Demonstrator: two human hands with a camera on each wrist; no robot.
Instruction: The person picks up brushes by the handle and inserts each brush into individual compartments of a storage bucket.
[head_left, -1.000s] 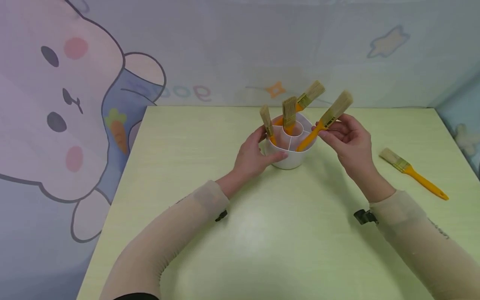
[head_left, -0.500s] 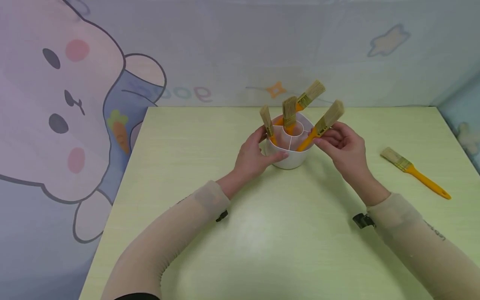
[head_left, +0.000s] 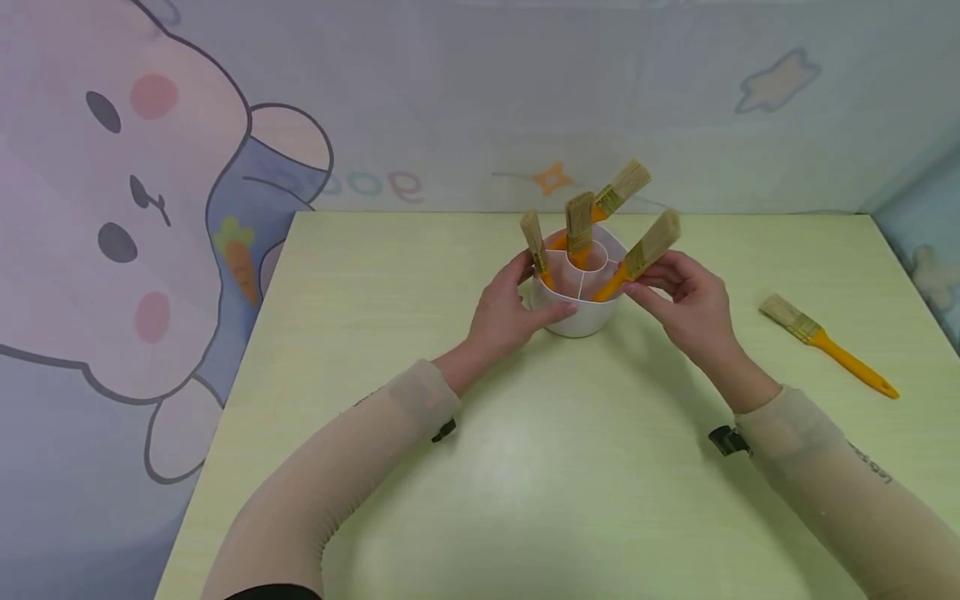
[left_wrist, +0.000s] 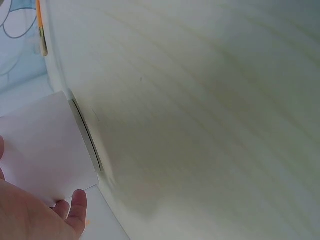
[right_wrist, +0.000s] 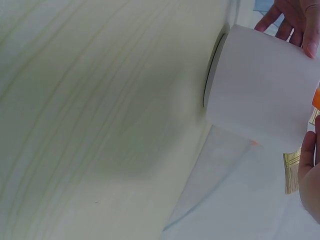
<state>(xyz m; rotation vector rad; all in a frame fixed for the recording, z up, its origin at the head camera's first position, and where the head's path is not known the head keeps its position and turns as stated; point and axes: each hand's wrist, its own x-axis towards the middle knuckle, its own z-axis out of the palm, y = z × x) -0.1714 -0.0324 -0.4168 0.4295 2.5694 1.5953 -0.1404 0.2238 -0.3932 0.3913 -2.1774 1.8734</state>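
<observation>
A white round holder [head_left: 576, 318] with inner compartments stands near the table's back edge. My left hand [head_left: 504, 310] grips its left side, thumb across the front; the left wrist view shows those fingers along the holder's wall [left_wrist: 45, 150]. On the right, my right hand [head_left: 692, 302] pinches the yellow handle of a paintbrush [head_left: 651, 243], bristles up, its lower end inside the front right compartment. Three more paintbrushes lean in the holder: one at the left [head_left: 534, 242], one in the centre ring [head_left: 579, 223] and one at the back [head_left: 621, 190].
Another paintbrush [head_left: 828, 346] with a yellow handle lies on the light green table [head_left: 495, 492], right of my right hand. Behind the table hangs a pale printed curtain [head_left: 480, 100] with a cartoon animal on its left side.
My right hand has moved left and slightly down with the paintbrush, whose handle sits deeper in the front right compartment. My left hand and the holder have stayed in place.
</observation>
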